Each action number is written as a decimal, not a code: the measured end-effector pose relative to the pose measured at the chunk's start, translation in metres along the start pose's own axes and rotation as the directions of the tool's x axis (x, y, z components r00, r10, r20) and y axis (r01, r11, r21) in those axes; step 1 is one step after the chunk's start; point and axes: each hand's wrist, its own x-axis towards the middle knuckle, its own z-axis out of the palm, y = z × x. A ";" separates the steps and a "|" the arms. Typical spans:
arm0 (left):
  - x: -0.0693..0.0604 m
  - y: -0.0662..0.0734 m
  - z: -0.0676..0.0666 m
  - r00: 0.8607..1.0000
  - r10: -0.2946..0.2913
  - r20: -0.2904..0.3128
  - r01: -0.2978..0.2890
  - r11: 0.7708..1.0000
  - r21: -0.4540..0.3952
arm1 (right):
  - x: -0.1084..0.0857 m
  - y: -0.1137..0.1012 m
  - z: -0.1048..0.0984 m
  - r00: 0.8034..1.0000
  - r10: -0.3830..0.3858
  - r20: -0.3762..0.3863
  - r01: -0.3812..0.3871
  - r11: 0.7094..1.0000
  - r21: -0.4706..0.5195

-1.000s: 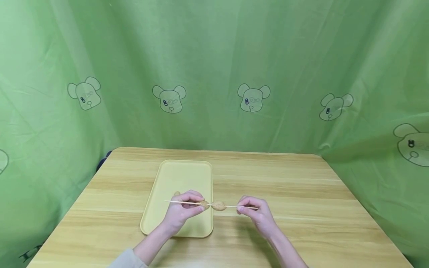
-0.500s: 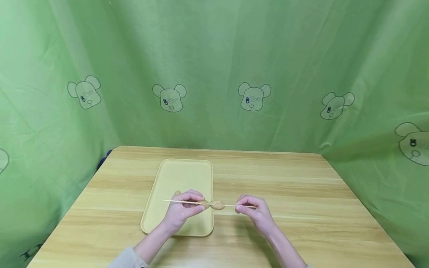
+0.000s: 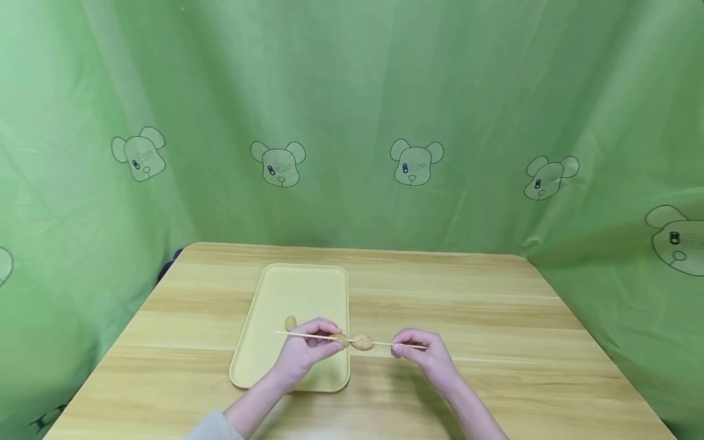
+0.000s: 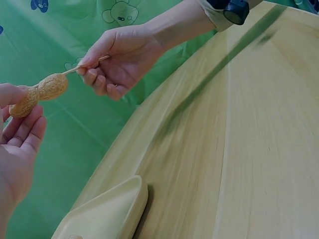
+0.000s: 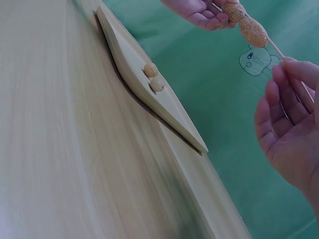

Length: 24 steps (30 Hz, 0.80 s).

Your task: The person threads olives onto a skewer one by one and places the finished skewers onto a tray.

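The hands are held apart above a wood-grain table [image 3: 473,305], both joined to one thin wooden skewer [image 3: 382,344] that runs from side to side, its right end a little lower in the head view. The left hand [image 3: 301,352] comes in over the near part of a pale yellow tray [image 3: 308,286], forearm slanting up from a light sleeve [image 3: 214,428], and pinches the left ball [image 3: 342,339] between thumb and fingertips; the free left end of the skewer shows in the gap between thumb and forefinger and reaches out past it. Close against that one sits the right ball [image 3: 362,343], also brown and wrinkled, threaded on the skewer between the two hands and touched by neither. Right of the tray, the right hand [image 3: 428,352] pinches the skewer near its other end between thumb and forefinger, the remaining fingers loosely curled beneath; its forearm slants in from the lower right, and the left wrist view shows a dark device [image 4: 236,11] at that wrist. Two loose balls [image 5: 157,84] lie side by side on the tray. A green curtain [image 3: 346,79] printed with bear heads hangs behind the table.
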 end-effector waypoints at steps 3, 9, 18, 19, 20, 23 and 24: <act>0.001 -0.001 0.000 1.000 -0.006 0.005 0.006 1.000 0.016 | -0.001 0.001 -0.002 1.000 0.011 0.009 -0.011 1.000 -0.009; 0.002 0.000 -0.001 1.000 -0.030 0.000 0.030 0.999 0.017 | -0.001 0.000 -0.003 0.999 0.044 0.008 -0.043 0.999 -0.033; 0.007 -0.002 0.000 0.994 -0.101 -0.034 0.101 0.995 -0.018 | 0.002 0.002 -0.003 0.997 0.035 -0.066 -0.040 0.996 -0.083; 0.008 -0.003 0.001 0.993 -0.111 -0.042 0.110 0.994 -0.024 | 0.002 0.002 -0.003 0.997 0.030 -0.073 -0.036 0.996 -0.080; 0.009 -0.003 0.001 0.991 -0.120 -0.051 0.119 0.993 -0.027 | 0.002 0.002 -0.003 0.996 0.026 -0.081 -0.031 0.997 -0.073; 0.011 -0.005 -0.001 0.988 -0.133 -0.083 0.132 0.991 -0.016 | 0.001 -0.001 -0.006 0.994 0.019 -0.108 -0.024 0.999 -0.046; 0.011 -0.006 -0.002 0.986 -0.137 -0.096 0.137 0.991 -0.004 | 0.000 -0.002 -0.008 0.992 0.024 -0.120 -0.029 0.999 -0.037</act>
